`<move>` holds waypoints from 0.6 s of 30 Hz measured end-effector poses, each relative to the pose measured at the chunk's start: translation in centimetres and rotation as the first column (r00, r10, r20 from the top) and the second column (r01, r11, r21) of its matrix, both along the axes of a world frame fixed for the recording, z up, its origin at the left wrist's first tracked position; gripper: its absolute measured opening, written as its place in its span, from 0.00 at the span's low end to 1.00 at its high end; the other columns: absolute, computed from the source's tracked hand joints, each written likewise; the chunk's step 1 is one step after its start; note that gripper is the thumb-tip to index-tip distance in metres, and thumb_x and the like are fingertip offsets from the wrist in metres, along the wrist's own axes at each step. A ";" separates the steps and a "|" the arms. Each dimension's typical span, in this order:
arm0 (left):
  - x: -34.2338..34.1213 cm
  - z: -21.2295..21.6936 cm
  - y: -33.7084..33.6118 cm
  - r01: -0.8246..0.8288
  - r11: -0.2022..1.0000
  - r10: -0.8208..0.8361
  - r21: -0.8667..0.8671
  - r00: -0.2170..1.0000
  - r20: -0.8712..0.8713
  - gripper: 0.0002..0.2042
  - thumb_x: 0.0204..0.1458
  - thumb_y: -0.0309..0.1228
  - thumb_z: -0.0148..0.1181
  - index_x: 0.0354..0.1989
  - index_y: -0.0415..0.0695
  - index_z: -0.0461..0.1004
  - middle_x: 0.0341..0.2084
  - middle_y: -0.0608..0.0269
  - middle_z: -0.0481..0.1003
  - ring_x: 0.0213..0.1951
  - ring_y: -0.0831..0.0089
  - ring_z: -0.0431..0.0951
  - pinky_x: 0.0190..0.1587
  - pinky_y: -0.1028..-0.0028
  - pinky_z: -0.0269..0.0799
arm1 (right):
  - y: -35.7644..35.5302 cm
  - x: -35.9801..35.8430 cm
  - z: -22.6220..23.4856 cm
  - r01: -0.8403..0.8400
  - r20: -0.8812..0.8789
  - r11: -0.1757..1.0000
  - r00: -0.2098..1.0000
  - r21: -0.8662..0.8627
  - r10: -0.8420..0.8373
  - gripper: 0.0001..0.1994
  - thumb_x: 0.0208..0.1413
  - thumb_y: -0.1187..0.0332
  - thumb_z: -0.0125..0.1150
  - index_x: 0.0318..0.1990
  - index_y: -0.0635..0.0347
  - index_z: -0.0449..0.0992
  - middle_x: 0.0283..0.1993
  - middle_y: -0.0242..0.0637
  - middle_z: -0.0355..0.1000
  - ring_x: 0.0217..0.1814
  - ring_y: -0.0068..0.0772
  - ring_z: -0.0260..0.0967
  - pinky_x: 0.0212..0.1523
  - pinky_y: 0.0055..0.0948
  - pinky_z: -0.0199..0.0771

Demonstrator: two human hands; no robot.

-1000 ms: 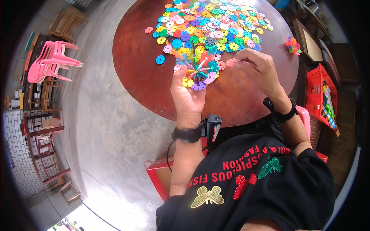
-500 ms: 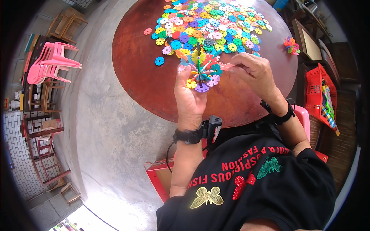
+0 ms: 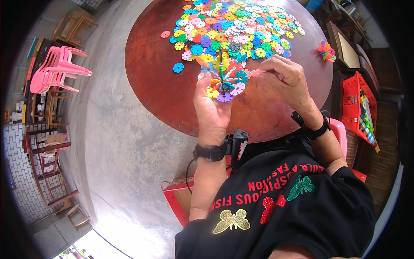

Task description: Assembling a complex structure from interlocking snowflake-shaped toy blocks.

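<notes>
My left hand [image 3: 211,108] is closed around the near left side of a many-coloured cluster of interlocking plastic snowflake discs [image 3: 225,84], held up over the table. Discs in yellow, purple, lilac, teal, red and blue fan out from its middle. My right hand [image 3: 286,80] pinches a pink notched disc [image 3: 255,73] at the right side of the cluster. The pink disc meets the cluster's edge, but whether it is slotted in I cannot tell. Beyond both hands a wide heap of loose snowflake discs [image 3: 233,32] covers the far part of the round reddish-brown table [image 3: 151,82].
A finished-looking disc flower [image 3: 326,52] sits at the table's right edge. Right of the table is a red plastic basket [image 3: 351,97] with colourful things inside. Pink plastic chairs [image 3: 54,71] stand at the left. A single blue disc [image 3: 178,67] lies apart from the heap.
The cluster and my left hand have shifted very slightly to the left. My right hand has risen a touch, its pinch on the pink disc unchanged.
</notes>
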State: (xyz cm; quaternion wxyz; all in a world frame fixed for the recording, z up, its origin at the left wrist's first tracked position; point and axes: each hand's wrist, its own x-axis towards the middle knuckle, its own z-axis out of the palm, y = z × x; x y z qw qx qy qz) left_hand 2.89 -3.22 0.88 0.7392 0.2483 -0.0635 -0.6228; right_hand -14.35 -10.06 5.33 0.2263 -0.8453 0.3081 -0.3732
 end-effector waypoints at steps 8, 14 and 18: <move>0.1 -0.5 -0.1 -0.006 1.000 0.007 -0.019 1.000 0.018 0.22 0.55 0.40 0.49 0.54 0.38 0.62 0.46 0.53 0.72 0.47 0.59 0.75 0.46 0.56 0.74 | -0.1 0.2 -0.8 -0.022 -0.006 0.999 1.000 -0.040 0.022 0.02 0.48 0.73 0.60 0.30 0.58 0.75 0.28 0.34 0.71 0.28 0.35 0.71 0.28 0.29 0.70; -0.2 0.2 -0.1 -0.015 1.000 0.015 -0.012 1.000 0.007 0.17 0.56 0.37 0.49 0.49 0.42 0.64 0.42 0.59 0.72 0.43 0.66 0.75 0.44 0.63 0.74 | 0.1 0.2 -0.5 -0.002 -0.049 1.000 0.999 -0.031 0.000 0.02 0.49 0.72 0.61 0.30 0.58 0.75 0.27 0.35 0.71 0.29 0.35 0.72 0.28 0.28 0.71; -0.4 0.9 0.0 -0.014 1.000 0.014 -0.001 1.000 0.023 0.09 0.55 0.33 0.49 0.42 0.45 0.66 0.35 0.66 0.73 0.38 0.74 0.76 0.41 0.71 0.74 | 0.1 0.2 -0.7 -0.027 -0.051 0.998 0.998 -0.055 0.024 0.02 0.50 0.71 0.60 0.30 0.58 0.75 0.27 0.35 0.71 0.29 0.37 0.71 0.29 0.30 0.71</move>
